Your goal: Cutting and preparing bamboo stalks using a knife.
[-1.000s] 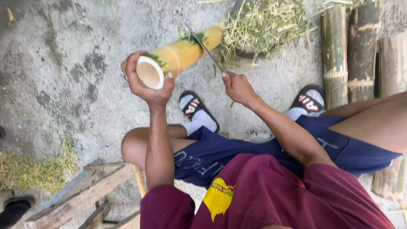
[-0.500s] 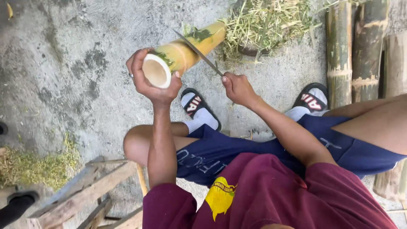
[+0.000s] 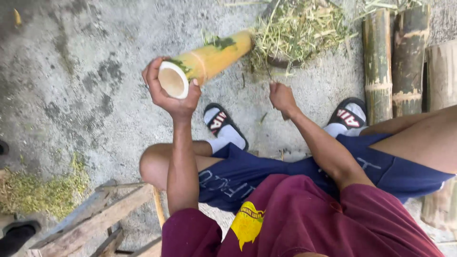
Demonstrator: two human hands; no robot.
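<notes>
one peeled bamboo section [image 3: 209,59] is held up in the air. three more bamboo poles [image 3: 378,62] stand side by side at the upper right. two hands show, the left hand [image 3: 171,90] and the right hand [image 3: 282,97]. two sandals [image 3: 216,119] are worn over two white socks [image 3: 228,135]. two heaps of green shavings [image 3: 300,28] lie on the concrete, one at the top and one at the lower left. one wooden frame [image 3: 100,214] sits at the bottom left.
</notes>
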